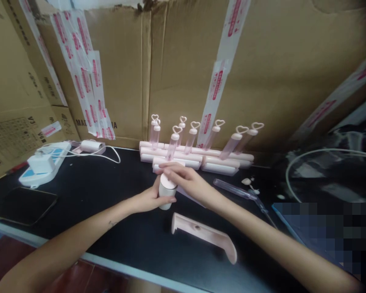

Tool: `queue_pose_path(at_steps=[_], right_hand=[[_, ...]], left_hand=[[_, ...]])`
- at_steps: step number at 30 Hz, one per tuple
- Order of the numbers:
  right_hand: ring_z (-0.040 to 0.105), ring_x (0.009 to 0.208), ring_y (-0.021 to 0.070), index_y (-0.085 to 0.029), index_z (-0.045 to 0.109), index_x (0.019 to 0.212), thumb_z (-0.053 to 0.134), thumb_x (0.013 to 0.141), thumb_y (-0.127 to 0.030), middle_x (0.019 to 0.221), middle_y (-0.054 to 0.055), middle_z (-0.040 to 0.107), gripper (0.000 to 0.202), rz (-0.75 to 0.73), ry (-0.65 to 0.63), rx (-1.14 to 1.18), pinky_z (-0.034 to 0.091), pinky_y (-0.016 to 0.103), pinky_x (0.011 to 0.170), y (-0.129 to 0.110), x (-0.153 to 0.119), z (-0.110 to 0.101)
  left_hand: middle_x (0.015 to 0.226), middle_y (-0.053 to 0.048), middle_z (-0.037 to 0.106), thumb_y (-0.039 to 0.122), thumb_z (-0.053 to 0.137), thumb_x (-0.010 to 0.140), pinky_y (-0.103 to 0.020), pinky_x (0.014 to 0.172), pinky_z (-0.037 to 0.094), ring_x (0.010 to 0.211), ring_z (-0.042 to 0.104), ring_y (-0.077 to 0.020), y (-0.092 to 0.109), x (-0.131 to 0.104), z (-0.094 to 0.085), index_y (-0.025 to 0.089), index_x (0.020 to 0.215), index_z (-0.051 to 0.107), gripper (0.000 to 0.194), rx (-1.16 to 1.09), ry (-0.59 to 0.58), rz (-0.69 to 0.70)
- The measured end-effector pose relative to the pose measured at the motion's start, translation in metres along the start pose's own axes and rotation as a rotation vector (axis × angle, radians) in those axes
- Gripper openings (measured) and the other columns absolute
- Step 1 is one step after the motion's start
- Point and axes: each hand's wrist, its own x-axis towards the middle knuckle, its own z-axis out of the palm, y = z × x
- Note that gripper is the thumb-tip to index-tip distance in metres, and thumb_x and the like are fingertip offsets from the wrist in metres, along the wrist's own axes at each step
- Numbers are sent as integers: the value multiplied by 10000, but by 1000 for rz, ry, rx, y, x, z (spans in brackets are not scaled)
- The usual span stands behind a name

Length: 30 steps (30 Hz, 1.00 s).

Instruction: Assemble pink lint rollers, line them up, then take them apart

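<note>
Now I have the left hand (154, 196) clamped around the grey cup (167, 191) — long axis roughly upright — with the right hand (183, 178) laid over its pale lid (168, 182) from the right, the pink shell (205, 232) lying apart, near and right.

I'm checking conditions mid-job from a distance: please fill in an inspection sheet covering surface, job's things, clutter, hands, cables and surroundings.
Surface: black tabletop with a pale edge.
Job's things: grey cylindrical container with a pale pink round top; curved pale pink plastic shell nearby; clear pinkish tubes with heart-shaped loops upright behind.
Clutter: flat black rectangular slab; clear plastic tube; small white bits.
Hands: left hand around the container; right hand fingers on its top.
Cables: thin white cable near a white-and-blue power strip.
Surroundings: taped brown cardboard panels behind.
</note>
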Motion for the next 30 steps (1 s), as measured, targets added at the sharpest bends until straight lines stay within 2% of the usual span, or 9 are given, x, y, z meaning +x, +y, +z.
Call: queue_pose_path(at_steps=[4,8,13,18,20,22,26,28,30], right_hand=[[635,924,199,-167,608,1070,496,878,-286,1081,87,646,252,-27,-5,-72,517,342,797,2,3,2],[591,1015,186,-187,614,1055,412,890,-166,1088,69,630,262,-192,-109,-451,452,327,890,-12,-3,-4],[616,835,191,-201,622,919,415,827,-122,1081,47,598,240,-144,-292,-896,453,293,685,-32,10,-5],[576,741,162,-204,532,963,367,815,-120,1004,42,548,237,-123,-381,-828,448,287,641,-23,23,2],[568,759,157,-195,481,1015,365,811,-114,1035,56,529,248,-153,-304,-710,466,294,668,-15,21,6],[568,874,188,-181,440,1068,361,832,-124,1109,97,510,256,-244,-113,-663,474,328,737,-11,16,7],[543,996,225,-176,448,1086,359,884,-142,1092,127,541,223,-417,269,-681,437,371,837,-17,-9,-9],[574,887,208,-183,486,1063,424,873,-181,1018,101,575,201,-370,192,-702,447,338,772,-23,-30,-22],[596,791,207,-192,543,1043,524,844,-295,944,74,611,224,-239,-109,-768,450,323,701,-26,-52,-32]], left_hand=[[1166,-141,518,391,595,812,-450,997,369,1154,479,-290,4,-1,1,145,1262,310,587,2,13,12],[1142,-110,550,383,622,790,-438,995,376,1108,514,-267,6,-1,2,153,1269,300,622,30,21,12],[1105,-111,573,434,614,789,-444,976,400,1074,547,-268,1,-1,0,145,1228,350,588,21,7,-58],[1068,-108,586,441,640,768,-456,951,424,1046,578,-282,2,-4,-1,163,1230,365,606,23,14,-41],[1124,-116,561,403,670,750,-465,973,402,1082,566,-280,4,-5,0,183,1304,256,726,20,85,24],[1187,-128,526,362,688,740,-471,992,381,1097,563,-268,4,-6,1,206,1342,151,821,12,154,89],[1139,-123,546,313,647,785,-465,1010,366,1069,584,-245,-2,-6,1,216,1320,150,737,39,97,162],[1173,-131,520,290,652,779,-457,1031,347,1145,537,-253,-5,-6,0,220,1299,162,719,94,70,214],[1269,-149,446,273,686,743,-448,1045,336,1216,476,-262,-8,-8,1,227,1279,176,741,154,69,267]])
